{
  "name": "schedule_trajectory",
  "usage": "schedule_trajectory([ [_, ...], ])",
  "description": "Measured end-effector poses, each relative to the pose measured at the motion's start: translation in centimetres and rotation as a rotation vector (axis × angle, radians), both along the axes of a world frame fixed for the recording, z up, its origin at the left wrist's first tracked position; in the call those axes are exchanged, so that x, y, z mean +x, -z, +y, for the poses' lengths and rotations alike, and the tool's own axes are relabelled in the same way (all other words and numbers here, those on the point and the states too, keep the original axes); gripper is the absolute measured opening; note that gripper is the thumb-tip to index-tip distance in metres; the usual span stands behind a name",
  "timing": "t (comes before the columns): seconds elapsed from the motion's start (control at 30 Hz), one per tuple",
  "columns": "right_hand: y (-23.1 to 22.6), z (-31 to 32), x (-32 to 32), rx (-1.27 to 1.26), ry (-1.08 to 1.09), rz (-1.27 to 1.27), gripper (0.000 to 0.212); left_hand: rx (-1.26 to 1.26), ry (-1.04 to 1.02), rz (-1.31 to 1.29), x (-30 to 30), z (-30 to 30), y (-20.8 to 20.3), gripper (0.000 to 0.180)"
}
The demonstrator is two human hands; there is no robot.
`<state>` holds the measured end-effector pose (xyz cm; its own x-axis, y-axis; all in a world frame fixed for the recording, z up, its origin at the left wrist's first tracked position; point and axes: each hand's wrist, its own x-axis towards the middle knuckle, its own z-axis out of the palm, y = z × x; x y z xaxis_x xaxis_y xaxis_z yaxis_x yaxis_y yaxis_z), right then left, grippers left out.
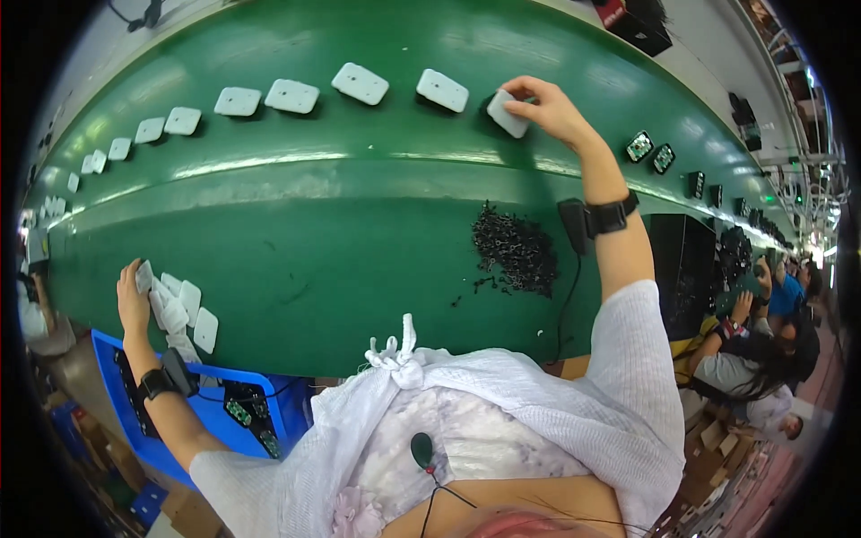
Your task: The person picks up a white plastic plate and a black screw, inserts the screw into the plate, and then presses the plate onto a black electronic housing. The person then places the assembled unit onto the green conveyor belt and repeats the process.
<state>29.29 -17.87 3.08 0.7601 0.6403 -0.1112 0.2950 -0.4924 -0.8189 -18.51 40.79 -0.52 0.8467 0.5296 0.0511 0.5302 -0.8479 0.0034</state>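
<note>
The step in hand is judged to be the seating of a rounded, rectangular white plastic cover (508, 117) over a dark unit, an edge of which shows beneath it, on the far lane of the long green work surface (377, 242). That cover is grasped by the right hand (545, 108) between thumb and fingers. A small white plastic piece (144, 276) is pinched at the fingertips of the left hand (133, 300), just beside a loose heap of white plastic covers (189, 299) near the surface's front edge. The next move seems to call for the right-hand cover to be squared up and let go, and for the left-hand piece to be carried across to an uncovered unit.

Seven white-topped units (360, 83) can be counted clearly in the row to the left; farther ones are too small and crowded to number. To the right, two black housings with exposed green circuit boards (639, 146) are nearest; beyond them, dark units run together. One pile of tiny black screw-like parts (514, 249) is seen, its pieces uncountable, and one blue plastic bin (208, 423), its contents partly hidden by the left forearm.
</note>
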Motion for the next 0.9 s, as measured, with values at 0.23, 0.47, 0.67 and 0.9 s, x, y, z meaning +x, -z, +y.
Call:
schedule_trajectory([
  [0.23, 0.8, 0.7, 2.7, -0.069, -0.114, 0.116, 0.030, -0.124, -0.203, 0.075, -0.9, 2.8, 0.2, 0.064],
  [0.47, -1.1, -1.6, -1.3, -0.077, 0.122, -0.250, 0.028, -0.160, -0.103, -0.057, -1.9, 3.8, 0.0, 0.031],
  [0.67, 0.1, -3.7, -11.3, -0.145, -0.042, -0.270, 0.023, 0.046, -0.250, -0.251, -1.3, 2.0, -3.0, 0.067],
  [0.9, 2.9, -2.6, -16.7, -0.087, -0.048, -0.528, 0.017, -0.635, -0.129, -0.731, 8.6, -13.4, -5.9, 0.035],
])
